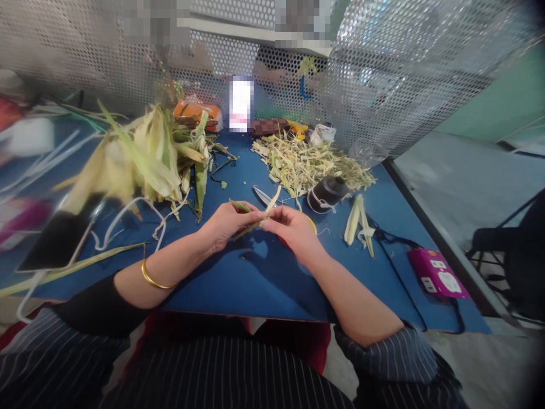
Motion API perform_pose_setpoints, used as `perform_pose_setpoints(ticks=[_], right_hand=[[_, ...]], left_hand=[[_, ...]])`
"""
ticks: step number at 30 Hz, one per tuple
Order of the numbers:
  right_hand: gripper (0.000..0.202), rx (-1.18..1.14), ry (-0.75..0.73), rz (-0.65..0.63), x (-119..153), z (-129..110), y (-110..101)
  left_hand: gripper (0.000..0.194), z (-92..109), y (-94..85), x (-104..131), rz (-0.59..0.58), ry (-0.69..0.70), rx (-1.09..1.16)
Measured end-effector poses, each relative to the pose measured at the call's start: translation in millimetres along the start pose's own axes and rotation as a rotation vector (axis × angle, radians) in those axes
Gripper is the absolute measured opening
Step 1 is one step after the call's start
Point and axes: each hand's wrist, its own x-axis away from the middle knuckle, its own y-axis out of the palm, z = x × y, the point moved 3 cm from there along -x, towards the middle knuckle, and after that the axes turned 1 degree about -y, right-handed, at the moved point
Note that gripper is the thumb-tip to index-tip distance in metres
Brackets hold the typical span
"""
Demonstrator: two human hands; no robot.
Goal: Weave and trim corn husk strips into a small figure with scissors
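Observation:
Over the near middle of the table, my left hand (230,224) and my right hand (296,230) meet at the fingertips. Both are closed in a pinch on thin strips of corn husk (275,199). One pale strip stands up between the fingers, and a greener piece runs through my left hand. Behind my hands lies a pair of scissors (264,196), its blades pointing to the upper left and its handles partly covered by my right hand. A dark spool of thread (327,194) stands just beyond my right hand.
Large corn husks (153,150) heap at the left back, shredded husk (302,162) at the right back. A black phone-like device (57,238) and white cable lie left. Husk pieces (360,224) and a purple pack (438,272) lie right. Perforated mesh (374,74) stands behind.

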Motion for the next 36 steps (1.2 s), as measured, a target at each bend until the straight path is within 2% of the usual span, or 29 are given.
perform_pose_setpoints(ticks=[4,8,17,22,26,29,33,36], right_hand=[[0.026,0.052,-0.039,0.04,-0.1,3.8,2.7],[0.023,-0.004,-0.008,0.05,0.2,2.2,0.7],[0.023,-0.079,-0.003,0.05,0.6,0.3,-1.8],[0.022,-0.143,-0.007,0.099,0.6,0.5,-2.5],[0.021,-0.21,-0.006,0.057,0.9,2.1,-0.1],[0.02,-0.261,-0.021,0.022,2.4,2.6,3.2],[0.021,-0.282,-0.015,0.037,4.2,3.8,5.6],[0.021,-0.261,-0.017,0.053,4.6,4.2,6.4]], left_hand=[[0.028,-1.9,1.3,0.4,-0.017,0.022,-0.014],[0.027,2.0,2.2,2.6,-0.027,0.057,0.031],[0.019,7.8,1.0,5.0,0.072,0.17,-0.116],[0.022,6.3,3.7,5.7,0.059,0.153,-0.007],[0.021,5.0,3.6,4.0,0.113,0.187,0.035],[0.022,1.8,3.5,0.9,0.088,0.166,0.102],[0.023,-2.8,3.3,-2.6,0.074,0.102,0.172],[0.021,-2.7,3.8,-3.3,0.1,0.127,0.158]])
